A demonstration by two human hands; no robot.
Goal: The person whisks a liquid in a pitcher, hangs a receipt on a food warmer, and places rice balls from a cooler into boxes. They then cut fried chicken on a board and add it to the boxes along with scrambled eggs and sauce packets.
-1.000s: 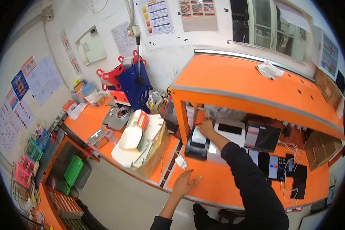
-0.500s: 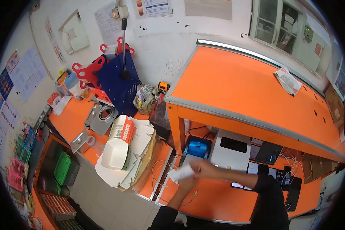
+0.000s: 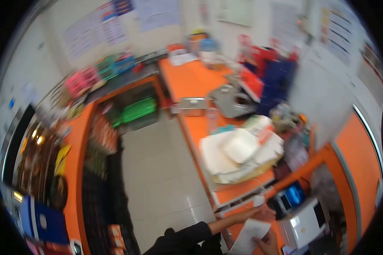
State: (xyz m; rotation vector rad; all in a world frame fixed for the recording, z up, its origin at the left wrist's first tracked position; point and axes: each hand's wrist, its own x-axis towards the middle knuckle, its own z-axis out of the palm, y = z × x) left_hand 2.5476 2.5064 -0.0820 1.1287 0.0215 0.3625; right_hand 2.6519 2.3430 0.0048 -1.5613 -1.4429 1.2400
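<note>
A white sheet of paper (image 3: 247,237) is pinched in my right hand (image 3: 266,245), with the thumb over its edge, near the bottom of the view. My left hand (image 3: 264,213) reaches in from the left, just above the paper and beside a blue-screened device (image 3: 292,194); its fingers are smeared by motion, so their pose is unclear. A small white block (image 3: 258,200) lies just above that hand. To the right of both hands stands a white boxy machine (image 3: 304,223).
Stacked white cartons (image 3: 242,146) lie on the orange counter (image 3: 189,78). Behind them are a grey metal appliance (image 3: 232,100) and a dark blue stand (image 3: 278,80). A green crate (image 3: 138,109) sits under the left counter. An orange shelf frame (image 3: 349,170) rises at right.
The view has swung left, bringing the floor and left counter into sight. The hands now appear lower and farther right. The paper, earlier between both hands, is now at my right hand.
</note>
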